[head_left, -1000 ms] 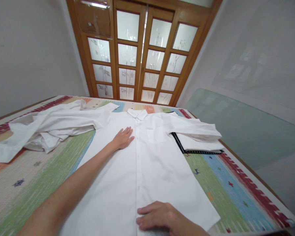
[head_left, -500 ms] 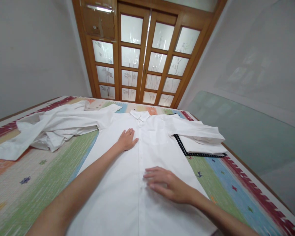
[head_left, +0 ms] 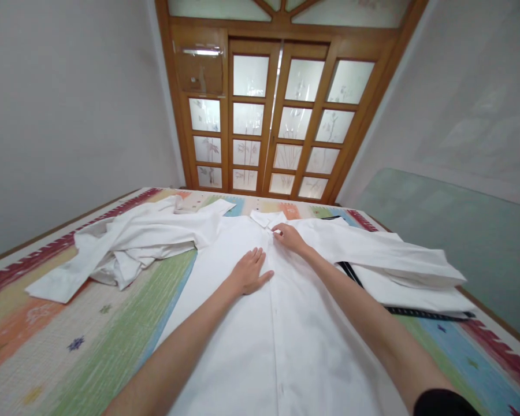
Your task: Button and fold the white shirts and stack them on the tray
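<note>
A white button-up shirt (head_left: 238,323) lies spread front side up, its collar (head_left: 268,219) at the far end and its buttoned front running toward me. My left hand (head_left: 250,271) rests flat on the chest, left of the button line, fingers stretched out. Just below the collar, my right hand (head_left: 288,238) has its fingertips pinched at the top of the shirt front. The fine detail between those fingertips is too small to make out.
Another crumpled white garment (head_left: 130,254) lies on the left, by the shirt's sleeve. Folded white cloth with a black striped edge (head_left: 416,294) sits under the right sleeve. A patterned striped cover (head_left: 151,312) lies beneath. Beyond stand wooden glass-paned doors (head_left: 281,115), with walls on both sides.
My right hand has moved from above the middle of the shirt up to the collar. My left hand stays flat on the chest. The camera view has shifted.
</note>
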A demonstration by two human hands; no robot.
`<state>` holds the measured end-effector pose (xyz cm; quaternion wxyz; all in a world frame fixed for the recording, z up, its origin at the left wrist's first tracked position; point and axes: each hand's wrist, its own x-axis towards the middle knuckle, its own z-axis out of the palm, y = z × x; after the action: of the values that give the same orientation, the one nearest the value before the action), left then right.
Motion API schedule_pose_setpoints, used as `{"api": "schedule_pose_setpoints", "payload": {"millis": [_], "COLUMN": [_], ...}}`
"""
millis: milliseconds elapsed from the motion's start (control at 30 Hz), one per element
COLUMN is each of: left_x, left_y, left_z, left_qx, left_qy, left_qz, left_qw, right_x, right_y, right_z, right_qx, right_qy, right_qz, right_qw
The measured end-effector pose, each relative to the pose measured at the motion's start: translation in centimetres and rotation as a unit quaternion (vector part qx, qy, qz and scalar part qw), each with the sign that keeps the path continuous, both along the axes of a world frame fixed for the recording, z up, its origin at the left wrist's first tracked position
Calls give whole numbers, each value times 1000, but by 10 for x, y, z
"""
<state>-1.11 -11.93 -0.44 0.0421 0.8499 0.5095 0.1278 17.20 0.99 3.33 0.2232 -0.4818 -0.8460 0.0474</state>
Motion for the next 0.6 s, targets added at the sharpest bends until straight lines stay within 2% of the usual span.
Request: {"api": "schedule_pose_setpoints", "payload": {"millis": [133, 300, 467, 600], "left_x": [2, 6, 7, 6], "left_y": [-2, -2, -2, -3], "left_z": [3, 1, 0, 0], "left_qx": [-20, -28, -25, -34], "left_qy": [8, -5, -21, -30], "left_qz": [8, 53, 78, 71], "left_qw": [1000, 998, 996, 996], "right_x": [-11, -15, -13, -14], "right_y": [32, 57, 77, 88], "right_z": [-2, -9, -14, -18], "right_qx": [-2, -44, -57, -37], "right_qy": [-36, -62, -18, 22], "right_qz": [-47, -65, -44, -73], "right_qw": [998, 995, 997, 996]}}
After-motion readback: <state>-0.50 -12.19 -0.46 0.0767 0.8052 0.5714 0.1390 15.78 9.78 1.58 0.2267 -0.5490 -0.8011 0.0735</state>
